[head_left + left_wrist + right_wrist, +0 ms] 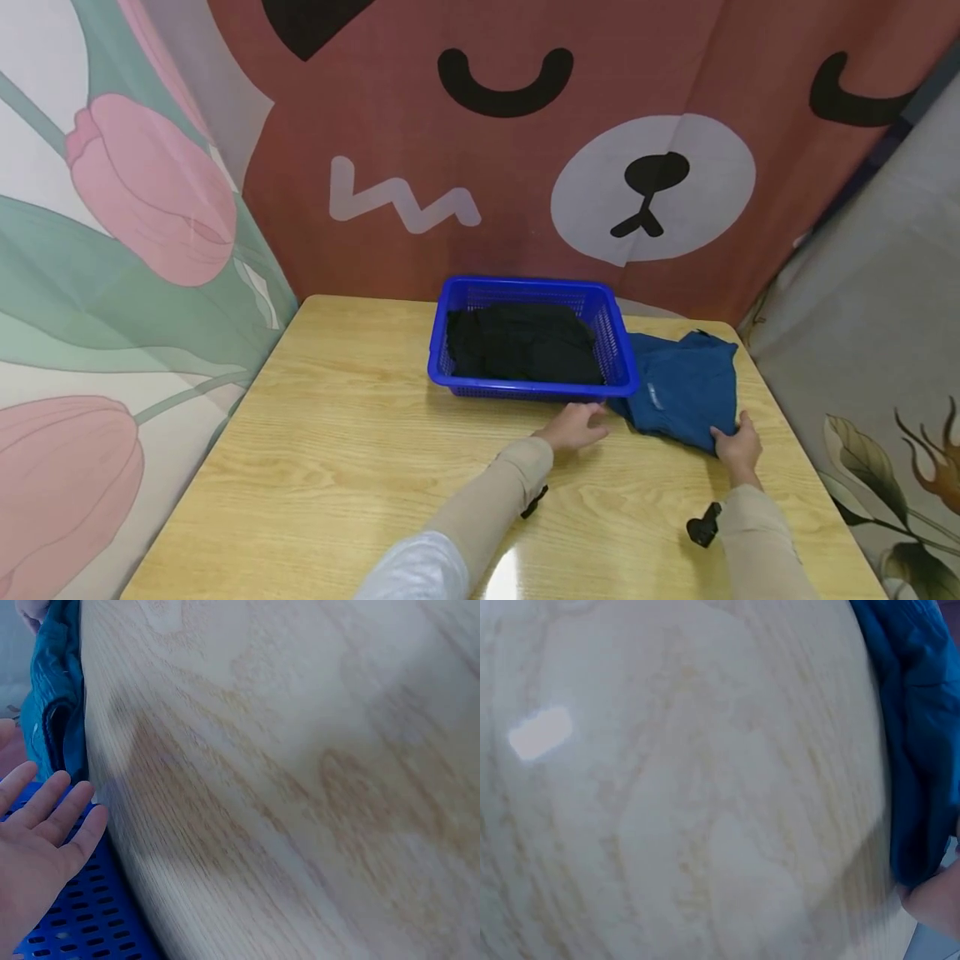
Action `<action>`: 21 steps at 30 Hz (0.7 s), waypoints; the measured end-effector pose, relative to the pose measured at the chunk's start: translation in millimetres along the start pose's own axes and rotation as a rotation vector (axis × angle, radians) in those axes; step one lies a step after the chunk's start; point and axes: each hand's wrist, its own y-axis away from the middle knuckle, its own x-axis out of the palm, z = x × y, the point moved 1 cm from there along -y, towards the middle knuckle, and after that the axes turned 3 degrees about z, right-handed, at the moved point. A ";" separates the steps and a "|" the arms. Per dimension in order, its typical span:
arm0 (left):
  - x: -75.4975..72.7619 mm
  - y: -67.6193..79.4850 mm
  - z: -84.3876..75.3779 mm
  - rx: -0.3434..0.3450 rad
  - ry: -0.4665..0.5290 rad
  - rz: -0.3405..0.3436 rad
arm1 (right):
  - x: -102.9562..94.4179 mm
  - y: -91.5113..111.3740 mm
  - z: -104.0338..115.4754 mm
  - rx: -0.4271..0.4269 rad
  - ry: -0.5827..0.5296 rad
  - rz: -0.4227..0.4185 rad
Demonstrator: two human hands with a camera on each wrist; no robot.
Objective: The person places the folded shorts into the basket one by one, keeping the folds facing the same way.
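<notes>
A folded blue garment (678, 387) lies on the right part of the table, its left side against the basket. It bears a small pale mark. My right hand (738, 450) pinches its near right corner; in the right wrist view only a little of that hand (935, 900) shows at the garment's (922, 742) folded edge. In front of the blue plastic basket (525, 387), my left hand (573, 427) holds nothing. Its fingers (56, 806) are spread and relaxed in the left wrist view. Dark folded cloth (525, 342) fills much of the basket.
The wooden table (337, 450) reaches back to a curtain (375, 258) with a bear print. Floral curtains hang at the left (150, 192) and right (847, 333) sides. Black wrist-worn devices (703, 525) sit under the sleeves.
</notes>
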 end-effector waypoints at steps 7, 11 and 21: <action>1.9 0.0 2.0 0.002 -0.006 0.005 | 1.2 -1.5 -2.4 -0.042 0.075 0.025; 3.5 -0.2 3.6 0.011 -0.022 -0.009 | 1.2 -1.2 -4.0 -0.074 0.098 0.016; 6.4 1.4 4.0 -0.054 0.003 0.012 | -1.0 5.7 -6.2 -0.083 0.132 0.102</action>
